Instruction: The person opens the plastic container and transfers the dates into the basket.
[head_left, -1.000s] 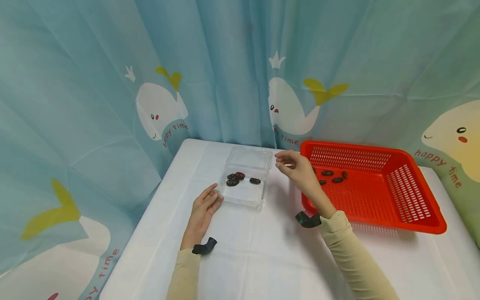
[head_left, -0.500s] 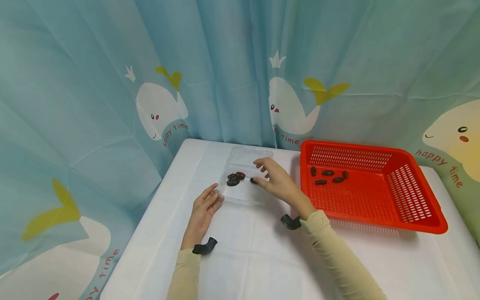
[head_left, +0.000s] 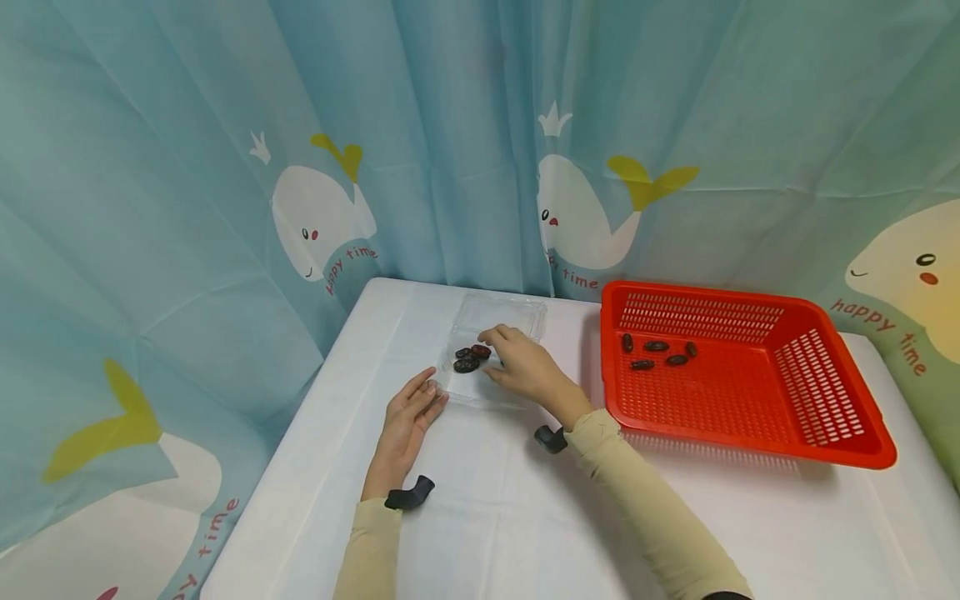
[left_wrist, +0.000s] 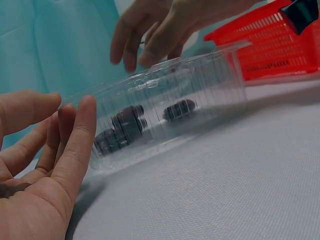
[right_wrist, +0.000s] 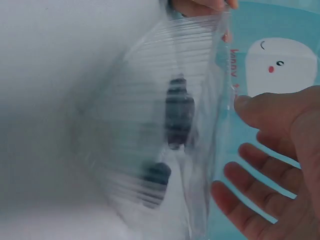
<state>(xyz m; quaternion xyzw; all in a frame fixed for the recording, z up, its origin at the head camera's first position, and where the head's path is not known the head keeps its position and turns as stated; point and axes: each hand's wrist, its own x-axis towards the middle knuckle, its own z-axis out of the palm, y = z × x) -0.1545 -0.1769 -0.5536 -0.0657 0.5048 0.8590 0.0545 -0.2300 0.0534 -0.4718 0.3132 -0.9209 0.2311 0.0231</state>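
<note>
A clear plastic clamshell box (head_left: 468,393) stands on the table with its lid folded back. Three dates (head_left: 467,365) lie clustered at its left side; another date (left_wrist: 179,110), under my right hand in the head view, shows through the wall in the left wrist view. My left hand (head_left: 405,425) rests its extended fingers at the near left corner of the box, thumb tip at the rim. Over the right half of the box is my right hand (head_left: 528,367). Its thumb and fingers are spread apart above the rim and nothing is between them.
A red plastic basket (head_left: 720,446) stands to the right, with several dates (head_left: 656,346) at its left end. White cloth (head_left: 480,517) covers the table. Behind it hangs a blue curtain (head_left: 465,167) printed with whales.
My right hand has moved left from the gap beside the basket to over the box, and now hides the right-hand date in the head view. The left hand has stayed put.
</note>
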